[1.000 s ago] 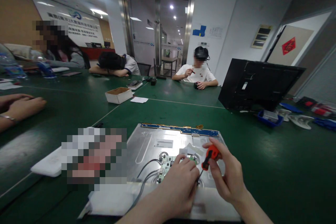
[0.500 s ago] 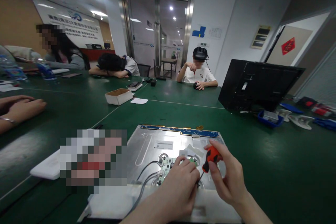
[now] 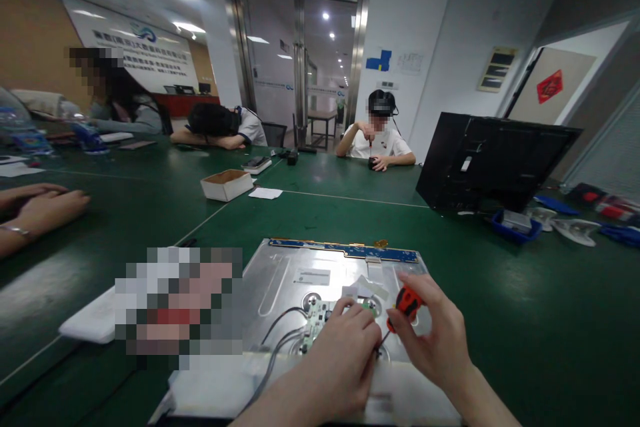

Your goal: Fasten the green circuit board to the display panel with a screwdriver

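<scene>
A silver metal back panel (image 3: 300, 270) lies flat on the green table (image 3: 500, 320) in front of me. A small green circuit board (image 3: 318, 317) sits on it, with grey cables (image 3: 280, 340) running off to the left. My left hand (image 3: 337, 363) rests on the board, fingers curled over its right end. My right hand (image 3: 435, 340) grips an orange-handled screwdriver (image 3: 406, 303), its black shaft pointing down beside my left fingers. The tip is hidden behind my left hand.
A black monitor (image 3: 493, 160) stands upright at the right, a blue tray (image 3: 515, 223) at its foot. A cardboard box (image 3: 226, 183) and paper lie mid-table. A white pad (image 3: 90, 320) lies left. Other people sit around; someone's hands (image 3: 35, 207) rest at the left edge.
My right hand with the screwdriver has shifted slightly down and right, and the handle has turned a little. My left hand stays on the board.
</scene>
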